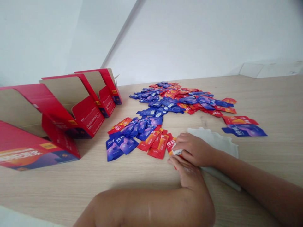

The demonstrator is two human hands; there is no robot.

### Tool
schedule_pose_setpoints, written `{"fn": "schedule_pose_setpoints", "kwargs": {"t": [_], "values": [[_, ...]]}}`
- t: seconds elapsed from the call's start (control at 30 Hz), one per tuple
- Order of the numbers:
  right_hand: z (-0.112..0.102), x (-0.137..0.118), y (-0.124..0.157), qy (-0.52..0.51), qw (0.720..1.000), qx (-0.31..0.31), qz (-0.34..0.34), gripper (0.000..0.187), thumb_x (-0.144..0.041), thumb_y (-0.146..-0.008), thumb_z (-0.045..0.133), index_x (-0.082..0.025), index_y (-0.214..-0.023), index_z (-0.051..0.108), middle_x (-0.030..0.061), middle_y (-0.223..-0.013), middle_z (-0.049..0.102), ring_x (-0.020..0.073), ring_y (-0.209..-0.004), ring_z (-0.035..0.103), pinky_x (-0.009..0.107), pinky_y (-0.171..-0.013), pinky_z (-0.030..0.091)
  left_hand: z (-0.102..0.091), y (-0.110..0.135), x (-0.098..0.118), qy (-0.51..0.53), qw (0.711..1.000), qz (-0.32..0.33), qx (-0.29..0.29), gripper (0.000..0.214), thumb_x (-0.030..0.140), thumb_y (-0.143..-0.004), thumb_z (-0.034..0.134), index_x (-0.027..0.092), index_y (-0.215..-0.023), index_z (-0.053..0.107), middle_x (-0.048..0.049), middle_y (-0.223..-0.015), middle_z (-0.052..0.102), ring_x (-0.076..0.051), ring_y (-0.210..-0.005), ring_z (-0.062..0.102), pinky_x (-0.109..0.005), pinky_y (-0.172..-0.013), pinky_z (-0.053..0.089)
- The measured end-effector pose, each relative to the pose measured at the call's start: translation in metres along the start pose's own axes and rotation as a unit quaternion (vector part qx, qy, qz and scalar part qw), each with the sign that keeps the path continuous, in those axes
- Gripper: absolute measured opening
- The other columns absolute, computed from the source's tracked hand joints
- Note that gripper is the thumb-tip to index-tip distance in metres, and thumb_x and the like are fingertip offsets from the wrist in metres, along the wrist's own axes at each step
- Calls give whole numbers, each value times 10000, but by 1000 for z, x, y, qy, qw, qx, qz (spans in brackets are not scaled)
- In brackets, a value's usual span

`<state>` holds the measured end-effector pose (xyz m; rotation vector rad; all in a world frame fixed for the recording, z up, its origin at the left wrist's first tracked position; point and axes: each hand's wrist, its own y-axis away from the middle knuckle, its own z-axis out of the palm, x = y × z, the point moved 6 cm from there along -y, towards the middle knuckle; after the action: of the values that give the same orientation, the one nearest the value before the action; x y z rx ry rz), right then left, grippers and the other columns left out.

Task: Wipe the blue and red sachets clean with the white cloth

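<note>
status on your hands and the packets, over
right hand: fingers on small white scrap. left hand lying just below it. red sachets beside the fingers. white cloth under right wrist.

Setting: indoor work area, possibly for packing; exact room type cannot be told.
Surface: light wood-grain table [265, 151].
Background: plain white wall [187, 37].
Evidence: open red cardboard boxes [88, 117] in a row; loose red and blue sachets [169, 102] heaped nearby.
</note>
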<state>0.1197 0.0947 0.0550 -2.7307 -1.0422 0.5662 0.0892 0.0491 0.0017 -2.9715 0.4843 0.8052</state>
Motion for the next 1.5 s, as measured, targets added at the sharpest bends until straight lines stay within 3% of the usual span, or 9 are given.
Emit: {"fn": "schedule_pose_setpoints", "kwargs": {"t": [0.23, 0.53, 0.77, 1.0, 1.23, 1.5], "values": [[1, 11, -1, 12, 1000, 13, 19, 310, -54, -721, 434, -168, -907, 655, 68, -846, 582, 195, -823, 480, 328, -752, 347, -1, 0, 4, 47, 997, -22, 55, 421, 65, -833, 343, 42, -1223, 501, -253, -1160, 584, -321, -1070, 552, -538, -946, 383], [1, 28, 0, 48, 997, 8, 57, 289, -79, -752, 439, -175, -915, 658, 66, -837, 584, 196, -816, 484, 326, -747, 348, -6, 4, 0, 43, 997, -14, 57, 459, 84, -834, 354, 117, -1281, 454, -245, -1172, 579, -333, -1073, 548, -570, -911, 397], [1, 24, 0, 39, 998, 11, 49, 303, -63, -728, 435, -163, -912, 654, 70, -841, 585, 196, -815, 487, 330, -750, 355, -1, 3, 3, 48, 997, -23, 64, 460, 68, -827, 348, 104, -1270, 467, -241, -1181, 575, -320, -1072, 551, -563, -928, 386], [0, 9, 0, -6, 1000, 10, 8, 320, -58, -711, 440, -171, -917, 657, 70, -846, 587, 199, -816, 488, 340, -751, 363, 4, 1, 8, -13, 999, -9, 43, 440, 104, -835, 320, 105, -1226, 521, -210, -1176, 592, -332, -1067, 552, -575, -926, 379], [-1, 5, 0, -24, 1000, 3, 4, 320, -59, -696, 460, -185, -906, 667, 67, -862, 592, 199, -832, 491, 338, -752, 359, 6, 0, 8, -39, 999, -13, 29, 445, 100, -830, 306, 39, -1217, 517, -243, -1177, 578, -345, -1065, 549, -540, -930, 390], [1, 13, -1, -2, 1000, 14, 23, 318, -49, -720, 432, -166, -910, 659, 69, -832, 584, 196, -815, 489, 334, -751, 363, 5, 2, 9, -9, 999, -1, 41, 452, 117, -849, 310, 116, -1270, 474, -227, -1201, 568, -347, -1081, 540, -581, -914, 388]]}}
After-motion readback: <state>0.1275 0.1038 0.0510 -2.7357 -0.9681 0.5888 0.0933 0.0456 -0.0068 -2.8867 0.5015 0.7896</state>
